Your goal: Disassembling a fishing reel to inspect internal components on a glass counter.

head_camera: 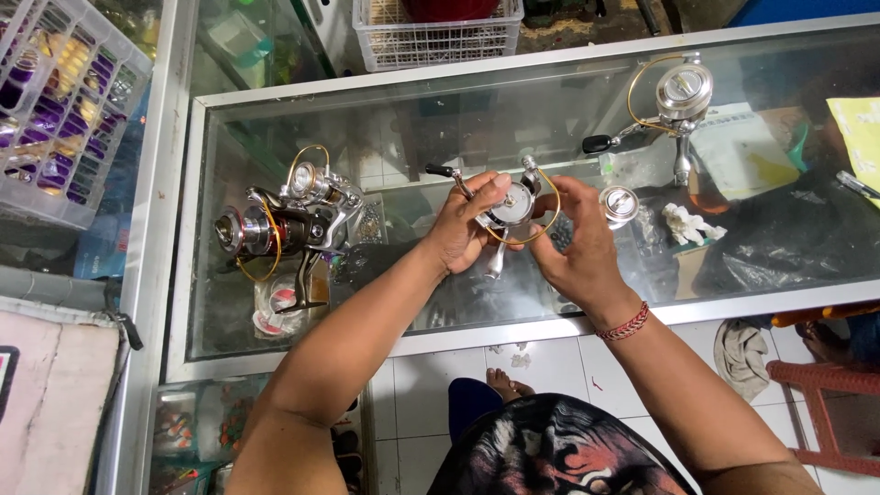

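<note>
Both-handed, w/ left hand [463, 229] & right hand [577, 243] wrapped tight round a silver fishing reel [510, 209], held just above the glass counter [385, 119], about centre. Left thumb pressed on reel face; black handle knob poking out top-left of hand. Right fingers curled on far side by the gold bail wire. Red bracelet [625, 324] on right wrist. Second reel [284, 225] lying on glass at left, third reel [674, 101] far right, small spool [621, 203] just beside right hand. White basket [435, 37] beyond counter.
</note>
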